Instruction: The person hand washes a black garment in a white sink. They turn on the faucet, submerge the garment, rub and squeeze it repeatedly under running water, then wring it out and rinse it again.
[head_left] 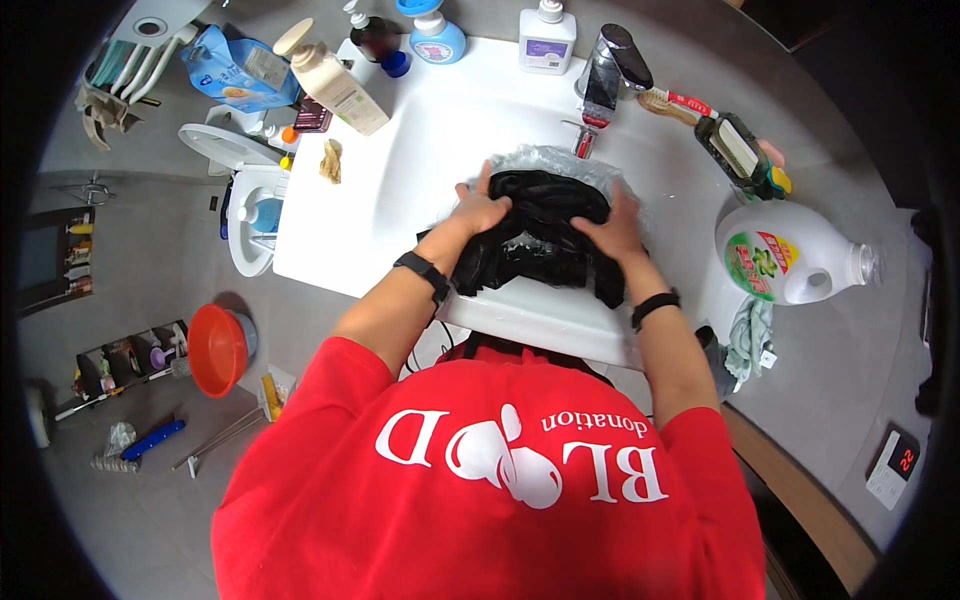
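A wet, bunched black cloth (545, 195), likely a garment, lies in the white sink (420, 150) and spills over its front edge. Behind its far side is a rippled, see-through layer (550, 158); whether that is water or clear plastic I cannot tell. My left hand (478, 210) rests on the cloth's left side, fingers spread and thumb pointing inward. On the right side, my right hand (614, 228) touches the cloth with its thumb apart from its stretched fingers. Both wrists wear black bands. The chrome faucet (603, 80) stands behind the cloth.
Pump bottles (546, 42) line the sink's back edge, and a cream bottle (335, 85) stands at the left. A large white detergent jug (790, 252) lies at the right, near a grey-green rag (750, 338). Brushes (668, 108) sit beside the faucet. A red basin (218, 350) is lower left.
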